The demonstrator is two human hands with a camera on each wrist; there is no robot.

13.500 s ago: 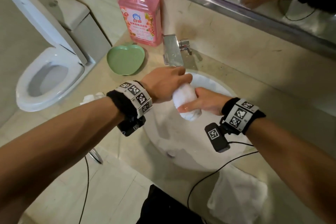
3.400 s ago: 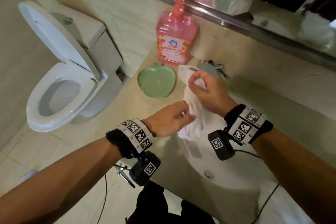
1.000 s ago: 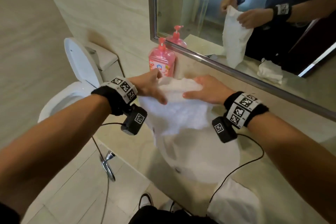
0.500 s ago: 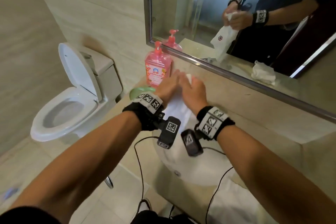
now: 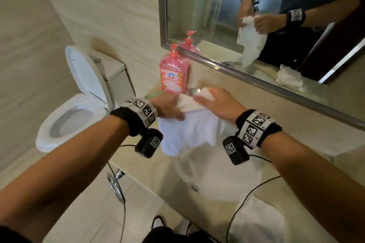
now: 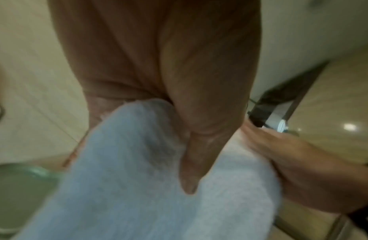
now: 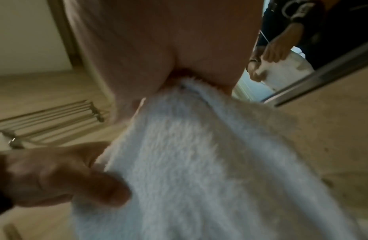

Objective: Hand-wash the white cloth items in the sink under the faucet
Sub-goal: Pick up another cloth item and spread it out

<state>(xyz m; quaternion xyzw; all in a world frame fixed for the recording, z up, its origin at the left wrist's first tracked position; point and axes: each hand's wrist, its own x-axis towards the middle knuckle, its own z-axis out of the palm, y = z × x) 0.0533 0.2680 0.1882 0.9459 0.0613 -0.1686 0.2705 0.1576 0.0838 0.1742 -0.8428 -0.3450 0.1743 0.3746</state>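
Head view shows your left hand (image 5: 167, 107) and right hand (image 5: 216, 102) both pinching the top of the white cloth (image 5: 189, 132), which hangs over the sink (image 5: 217, 179) at its 12 o'clock edge, by the faucet (image 5: 194, 91). The cloth may drip on the counter at 9 o'clock. If one pinch slips, it can fall. A swing could bump the pink soap bottle (image 5: 173, 74) at 11 o'clock.
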